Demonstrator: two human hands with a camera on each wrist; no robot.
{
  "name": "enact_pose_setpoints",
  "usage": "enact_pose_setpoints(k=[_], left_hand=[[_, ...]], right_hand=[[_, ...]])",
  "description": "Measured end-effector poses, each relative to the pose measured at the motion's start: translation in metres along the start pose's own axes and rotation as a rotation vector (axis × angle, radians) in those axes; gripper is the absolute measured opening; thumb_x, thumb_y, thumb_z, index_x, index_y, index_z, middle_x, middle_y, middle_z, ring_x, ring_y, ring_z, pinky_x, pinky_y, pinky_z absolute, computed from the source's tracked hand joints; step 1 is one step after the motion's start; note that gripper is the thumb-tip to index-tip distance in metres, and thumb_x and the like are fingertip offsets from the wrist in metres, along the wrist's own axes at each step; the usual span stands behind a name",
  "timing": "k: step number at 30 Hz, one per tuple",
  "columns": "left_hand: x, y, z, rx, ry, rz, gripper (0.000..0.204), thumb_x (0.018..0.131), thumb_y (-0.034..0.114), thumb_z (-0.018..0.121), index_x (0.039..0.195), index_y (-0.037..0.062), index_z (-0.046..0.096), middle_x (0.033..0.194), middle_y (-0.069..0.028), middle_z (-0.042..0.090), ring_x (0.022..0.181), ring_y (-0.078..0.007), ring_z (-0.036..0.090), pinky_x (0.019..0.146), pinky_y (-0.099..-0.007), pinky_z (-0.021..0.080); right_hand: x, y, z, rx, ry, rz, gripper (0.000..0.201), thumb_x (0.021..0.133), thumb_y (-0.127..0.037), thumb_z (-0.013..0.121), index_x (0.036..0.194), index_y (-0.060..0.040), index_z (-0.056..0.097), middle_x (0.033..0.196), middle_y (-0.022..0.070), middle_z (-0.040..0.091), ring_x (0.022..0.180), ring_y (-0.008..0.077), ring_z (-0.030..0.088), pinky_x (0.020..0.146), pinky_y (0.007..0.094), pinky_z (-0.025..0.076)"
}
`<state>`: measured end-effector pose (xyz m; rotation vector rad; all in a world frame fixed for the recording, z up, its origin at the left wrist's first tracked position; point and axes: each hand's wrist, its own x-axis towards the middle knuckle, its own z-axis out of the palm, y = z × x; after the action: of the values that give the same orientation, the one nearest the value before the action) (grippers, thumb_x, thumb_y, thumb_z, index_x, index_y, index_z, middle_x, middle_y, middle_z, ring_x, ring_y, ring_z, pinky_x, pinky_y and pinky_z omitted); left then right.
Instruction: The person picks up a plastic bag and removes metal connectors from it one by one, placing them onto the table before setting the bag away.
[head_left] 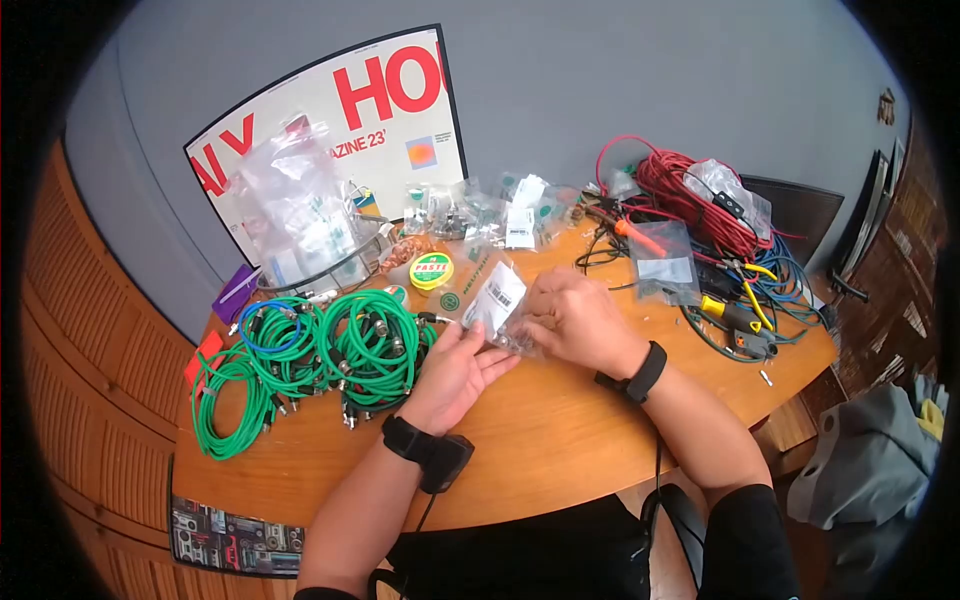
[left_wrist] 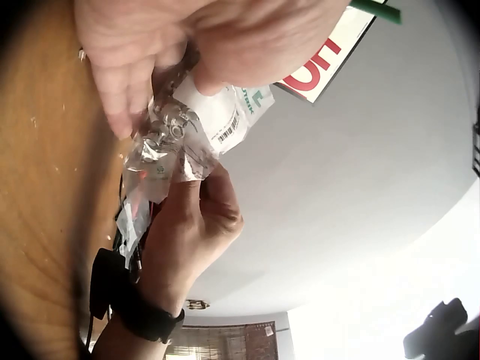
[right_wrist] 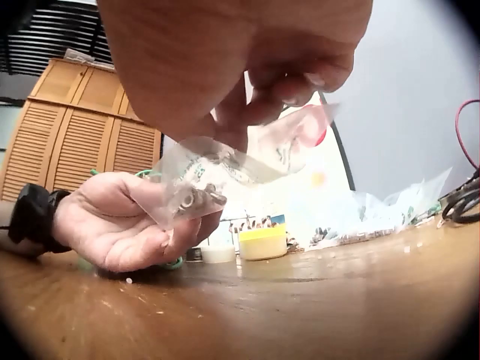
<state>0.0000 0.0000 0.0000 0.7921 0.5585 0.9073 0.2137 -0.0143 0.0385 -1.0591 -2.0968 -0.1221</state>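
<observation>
Both hands are holding a bag (head_left: 478, 266) just in front of the tin (head_left: 432, 271) and slightly to its right. The left hand (head_left: 455, 385) is lying palm up nearer the person than the tin, its thumb pressing the bag against the fingers, which are reaching out beneath it. The right hand (head_left: 585, 320) is curling its fingers farther to the right of the tin and pinching the bag between thumb and fingers; exactly which part it is gripping is hard to tell. A white label (head_left: 497, 292) is showing through the plastic, and small metal parts (right_wrist: 196, 199) are resting inside. Dark straps are circling both wrists. To the left of the tin and nearer the person, green cables (head_left: 372, 350) are lying coiled, with a blue cable (head_left: 268, 328) looping over some of them. Large clear bags (head_left: 300, 205) are standing left of the tin, inside a wire basket (head_left: 335, 266). Behind the tin, a poster (head_left: 390, 95) is leaning by the wall, and smaller packets (head_left: 520, 215) are lying behind it to the right. Well to the tin's right, a red cable (head_left: 675, 200) is forming a thick coil beside an orange handle (head_left: 640, 237) and another clear bag (head_left: 663, 268). The table (head_left: 540, 440) is supporting the tin.
</observation>
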Motion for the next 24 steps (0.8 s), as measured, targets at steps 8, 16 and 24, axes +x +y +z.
enact_pose_setpoints(k=[8,16,24], left_hand=[[-0.002,-0.001,0.001,0.102,-0.017,-0.032,0.037,0.109,0.011,0.042,0.145,0.0071,0.039,0.138,-0.0132,0.056,0.123,-0.0278,0.061,0.109,-0.0472,0.048],[-0.004,0.001,0.006,0.116,0.016,-0.058,0.035,0.108,0.012,0.045,0.143,0.0077,0.041,0.137,-0.0128,0.057,0.123,-0.0276,0.061,0.108,-0.047,0.049],[-0.002,-0.002,0.001,0.081,0.028,-0.042,0.034,0.108,0.013,0.047,0.141,0.0066,0.043,0.136,-0.0124,0.058,0.122,-0.0285,0.061,0.107,-0.046,0.049]], right_hand=[[-0.006,-0.008,0.005,0.001,-0.299,0.129,0.017,0.076,-0.02,0.077,0.088,-0.0069,0.075,0.088,0.015,0.071,0.084,0.0351,0.07,0.071,0.0471,0.054],[-0.003,-0.007,0.006,0.083,-0.294,0.253,0.016,0.076,-0.02,0.076,0.083,-0.0062,0.074,0.076,0.0165,0.071,0.075,0.0362,0.07,0.067,0.0451,0.054],[-0.002,0.008,0.005,0.21,-0.33,0.147,0.012,0.077,-0.014,0.076,0.086,-0.0054,0.074,0.08,0.0163,0.072,0.073,0.0324,0.07,0.067,0.0417,0.054]])
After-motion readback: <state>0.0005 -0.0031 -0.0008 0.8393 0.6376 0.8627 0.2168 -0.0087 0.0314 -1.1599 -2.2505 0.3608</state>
